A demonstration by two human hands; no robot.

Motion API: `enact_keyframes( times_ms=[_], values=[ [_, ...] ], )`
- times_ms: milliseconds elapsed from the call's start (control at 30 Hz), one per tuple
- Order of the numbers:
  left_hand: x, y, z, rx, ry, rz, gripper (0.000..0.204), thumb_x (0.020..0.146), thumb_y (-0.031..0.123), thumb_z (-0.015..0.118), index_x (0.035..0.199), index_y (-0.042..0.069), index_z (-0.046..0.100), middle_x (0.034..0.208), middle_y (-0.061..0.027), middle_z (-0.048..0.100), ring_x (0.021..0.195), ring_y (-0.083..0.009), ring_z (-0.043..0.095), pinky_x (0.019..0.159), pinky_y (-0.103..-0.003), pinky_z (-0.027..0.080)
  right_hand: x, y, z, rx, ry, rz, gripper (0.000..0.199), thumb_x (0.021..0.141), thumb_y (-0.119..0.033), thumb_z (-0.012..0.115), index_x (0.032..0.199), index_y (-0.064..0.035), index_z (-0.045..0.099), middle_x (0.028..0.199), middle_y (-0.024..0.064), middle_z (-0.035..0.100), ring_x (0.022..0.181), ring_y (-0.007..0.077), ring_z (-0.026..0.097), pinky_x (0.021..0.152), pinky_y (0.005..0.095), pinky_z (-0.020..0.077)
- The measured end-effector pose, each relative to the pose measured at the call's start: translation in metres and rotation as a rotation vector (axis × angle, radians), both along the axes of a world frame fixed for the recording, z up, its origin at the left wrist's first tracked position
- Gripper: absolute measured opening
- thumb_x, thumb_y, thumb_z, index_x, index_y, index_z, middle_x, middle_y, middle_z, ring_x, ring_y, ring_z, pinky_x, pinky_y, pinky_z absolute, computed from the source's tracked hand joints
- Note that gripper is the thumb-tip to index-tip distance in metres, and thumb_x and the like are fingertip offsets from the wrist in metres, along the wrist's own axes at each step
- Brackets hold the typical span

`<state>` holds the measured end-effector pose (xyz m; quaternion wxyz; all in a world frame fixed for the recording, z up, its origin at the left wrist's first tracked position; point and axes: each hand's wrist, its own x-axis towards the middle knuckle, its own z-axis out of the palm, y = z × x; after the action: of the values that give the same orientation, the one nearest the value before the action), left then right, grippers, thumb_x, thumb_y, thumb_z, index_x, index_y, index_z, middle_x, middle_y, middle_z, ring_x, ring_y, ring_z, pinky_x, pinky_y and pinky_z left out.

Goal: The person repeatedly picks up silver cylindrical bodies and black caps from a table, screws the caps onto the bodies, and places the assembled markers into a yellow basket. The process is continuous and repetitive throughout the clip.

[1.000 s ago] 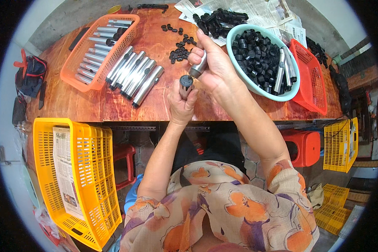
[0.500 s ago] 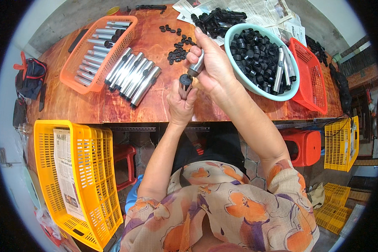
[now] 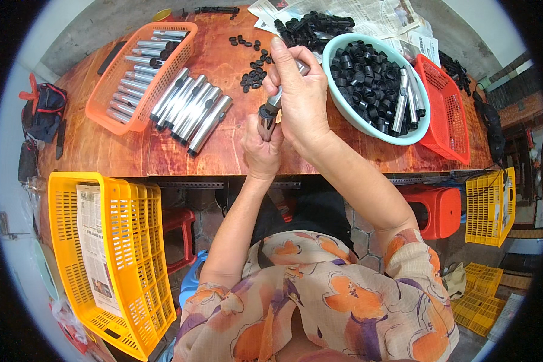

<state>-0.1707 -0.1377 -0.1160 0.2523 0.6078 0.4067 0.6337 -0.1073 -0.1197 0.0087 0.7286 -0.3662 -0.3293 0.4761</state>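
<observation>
Well, head view: left hand (image 3: 262, 155), grip clenched round dark-ended tube (image 3: 266, 125) over tabletop (image 3: 120, 154); right hand (image 3: 303, 99), grip wrapped round silver cylinder (image 3: 276, 99), its lower end at tube's top, seemingly touching. Silver tubes (image 3: 210, 125) lie leftward; aqua basin (image 3: 402, 140) with black pieces (image 3: 362, 75) stands rightward.

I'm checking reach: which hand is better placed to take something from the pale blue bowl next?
Probably the right hand: it is nearer the bowl, with the left hand farther across. Both are occupied, though: right with a metallic cylinder, left with a dark-topped piece.
</observation>
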Motion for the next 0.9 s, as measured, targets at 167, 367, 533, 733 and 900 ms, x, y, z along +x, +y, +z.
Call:
enact_keyframes(
  times_ms=[167, 367, 533, 733, 900],
  values=[
    [0.002, -0.004, 0.004, -0.049, 0.097, 0.084, 0.044, 0.083, 0.044, 0.064, 0.089, 0.004, 0.048, 0.065, -0.0174, 0.053, 0.06, -0.0386, 0.056, 0.052, -0.041, 0.041, -0.001, -0.005, 0.005, -0.007, -0.098, -0.01, 0.029, 0.089, -0.027, 0.064, 0.074, -0.0087, 0.047, 0.057, -0.0037, 0.039, 0.052, 0.0055, 0.037, 0.048, 0.0202, 0.0324],
    [0.003, -0.003, -0.004, -0.026, 0.103, 0.088, 0.046, 0.083, 0.045, 0.064, 0.083, 0.004, 0.044, 0.062, -0.0173, 0.05, 0.057, -0.0384, 0.053, 0.05, -0.042, 0.04, 0.0, -0.004, -0.001, 0.097, -0.17, 0.012, 0.027, 0.088, -0.025, 0.065, 0.074, -0.0084, 0.049, 0.057, -0.0039, 0.048, 0.047, 0.0027, 0.042, 0.041, 0.0195, 0.0298],
    [0.004, -0.006, -0.004, -0.029, 0.113, 0.092, 0.044, 0.084, 0.043, 0.063, 0.085, 0.003, 0.044, 0.064, -0.0177, 0.052, 0.059, -0.0388, 0.054, 0.05, -0.041, 0.041, -0.002, -0.006, 0.0, 0.099, -0.19, -0.013, 0.027, 0.089, -0.026, 0.064, 0.074, -0.0086, 0.049, 0.056, -0.0044, 0.046, 0.048, 0.0028, 0.04, 0.043, 0.0193, 0.0292],
    [0.009, -0.006, -0.009, 0.041, 0.145, 0.137, 0.041, 0.086, 0.041, 0.061, 0.088, 0.003, 0.045, 0.069, -0.0188, 0.056, 0.064, -0.0412, 0.057, 0.052, -0.043, 0.043, -0.003, -0.01, 0.0, 0.093, -0.26, -0.106, 0.027, 0.09, -0.024, 0.063, 0.074, -0.0084, 0.049, 0.055, -0.0051, 0.043, 0.049, 0.0027, 0.037, 0.044, 0.0194, 0.0287],
    [0.01, -0.006, -0.011, 0.081, 0.121, 0.148, 0.031, 0.084, 0.028, 0.065, 0.09, 0.003, 0.047, 0.069, -0.0179, 0.055, 0.062, -0.0403, 0.055, 0.052, -0.043, 0.043, -0.001, -0.014, -0.008, 0.149, -0.334, -0.079, 0.024, 0.088, -0.021, 0.065, 0.074, -0.0078, 0.051, 0.058, -0.0079, 0.045, 0.052, -0.0005, 0.038, 0.045, 0.0179, 0.0286]
  ],
)
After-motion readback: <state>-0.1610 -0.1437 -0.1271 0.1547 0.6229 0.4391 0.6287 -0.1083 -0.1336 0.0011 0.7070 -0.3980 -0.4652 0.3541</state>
